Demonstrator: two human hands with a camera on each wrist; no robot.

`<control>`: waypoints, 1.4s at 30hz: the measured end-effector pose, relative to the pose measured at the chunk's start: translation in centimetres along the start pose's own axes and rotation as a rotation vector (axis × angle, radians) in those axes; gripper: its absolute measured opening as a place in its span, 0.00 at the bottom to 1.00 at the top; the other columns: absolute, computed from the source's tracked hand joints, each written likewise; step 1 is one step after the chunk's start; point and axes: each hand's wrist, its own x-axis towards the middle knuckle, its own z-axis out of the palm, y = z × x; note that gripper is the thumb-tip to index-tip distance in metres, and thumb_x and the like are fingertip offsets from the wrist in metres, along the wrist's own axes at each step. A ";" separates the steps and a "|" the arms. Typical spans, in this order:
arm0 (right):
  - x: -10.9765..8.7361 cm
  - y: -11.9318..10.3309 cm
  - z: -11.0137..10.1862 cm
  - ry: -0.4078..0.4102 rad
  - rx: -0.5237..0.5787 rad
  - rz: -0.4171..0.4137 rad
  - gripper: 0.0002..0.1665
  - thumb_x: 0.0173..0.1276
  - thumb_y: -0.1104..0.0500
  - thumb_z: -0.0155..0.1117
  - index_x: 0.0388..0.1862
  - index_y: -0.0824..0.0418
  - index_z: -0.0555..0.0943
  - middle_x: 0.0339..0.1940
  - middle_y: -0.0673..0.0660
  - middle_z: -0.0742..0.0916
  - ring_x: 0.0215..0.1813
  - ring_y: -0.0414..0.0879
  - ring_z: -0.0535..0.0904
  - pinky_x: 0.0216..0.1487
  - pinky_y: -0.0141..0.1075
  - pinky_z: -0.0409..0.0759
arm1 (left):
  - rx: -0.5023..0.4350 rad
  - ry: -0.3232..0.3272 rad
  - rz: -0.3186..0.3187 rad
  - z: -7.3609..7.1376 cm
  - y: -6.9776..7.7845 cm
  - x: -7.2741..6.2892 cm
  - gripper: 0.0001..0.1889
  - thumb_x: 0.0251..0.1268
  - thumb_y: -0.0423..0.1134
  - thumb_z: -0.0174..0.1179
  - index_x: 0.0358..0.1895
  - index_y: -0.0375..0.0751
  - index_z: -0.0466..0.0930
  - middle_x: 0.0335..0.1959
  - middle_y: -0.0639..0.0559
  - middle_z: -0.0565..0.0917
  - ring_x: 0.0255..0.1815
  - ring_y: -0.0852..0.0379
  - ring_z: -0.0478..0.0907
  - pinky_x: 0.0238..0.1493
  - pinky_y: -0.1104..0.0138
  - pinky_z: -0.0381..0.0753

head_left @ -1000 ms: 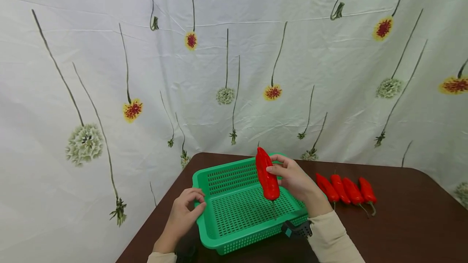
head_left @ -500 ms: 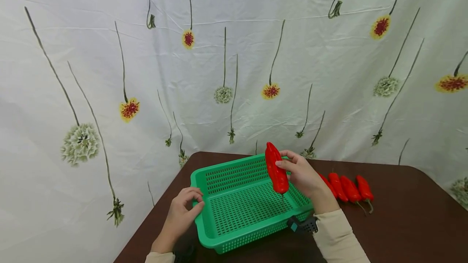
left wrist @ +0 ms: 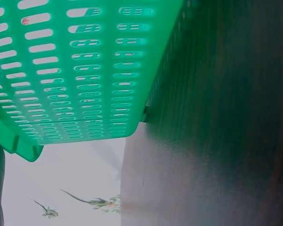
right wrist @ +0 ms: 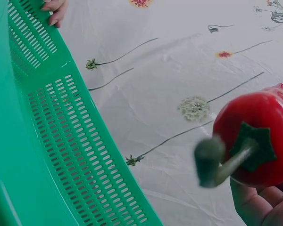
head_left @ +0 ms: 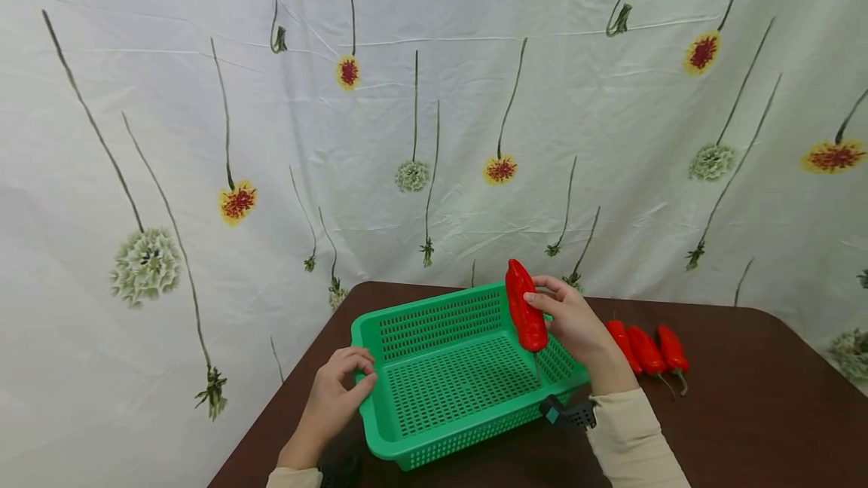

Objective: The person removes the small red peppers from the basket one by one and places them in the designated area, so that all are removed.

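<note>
My right hand (head_left: 576, 322) pinches a long red pepper (head_left: 525, 307) between thumb and fingers. It holds the pepper above the right part of a green plastic basket (head_left: 407, 449), tip up and stem down. In the right wrist view the pepper's green calyx and bent stem (right wrist: 232, 167) face the camera, with fingers (right wrist: 264, 205) below them. My left hand (head_left: 332, 394) grips the basket's left rim, fingers curled over it. Its fingertips (right wrist: 56, 12) show on the rim in the right wrist view. In the left wrist view the basket's slotted wall (left wrist: 94, 70) fills the upper left.
Several more red peppers (head_left: 647, 352) lie in a row on the dark brown table (head_left: 759, 398), right of the basket and partly behind the right forearm. A white curtain (head_left: 366, 172) with printed flowers hangs behind the table's far edge.
My right hand has moved right with the pepper, from over the basket's middle toward its right end. It now covers more of the loose peppers. My left hand stays at the rim.
</note>
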 end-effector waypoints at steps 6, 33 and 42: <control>-0.3 -0.3 -0.5 0.046 -0.027 -0.004 0.17 0.77 0.58 0.56 0.60 0.62 0.70 0.52 0.52 0.80 0.53 0.48 0.77 0.48 0.38 0.83 | 0.009 -0.002 0.012 0.0 0.0 0.0 0.18 0.51 0.20 0.68 0.27 0.52 0.78 0.40 0.45 0.85 0.48 0.59 0.78 0.47 0.65 0.80; -0.8 -0.1 -3.8 0.248 -0.068 0.010 0.31 0.78 0.53 0.54 0.73 0.64 0.60 0.59 0.55 0.76 0.50 0.42 0.79 0.49 0.33 0.84 | 0.008 -0.002 -0.013 0.0 0.1 0.0 0.18 0.52 0.21 0.68 0.27 0.52 0.78 0.40 0.48 0.85 0.48 0.59 0.77 0.47 0.64 0.80; -0.8 0.0 -4.8 0.358 -0.053 0.044 0.32 0.78 0.53 0.55 0.76 0.61 0.61 0.57 0.51 0.76 0.51 0.40 0.77 0.49 0.30 0.82 | 0.021 0.006 -0.003 0.0 0.1 0.0 0.18 0.50 0.20 0.68 0.26 0.52 0.78 0.39 0.54 0.85 0.47 0.60 0.78 0.46 0.64 0.80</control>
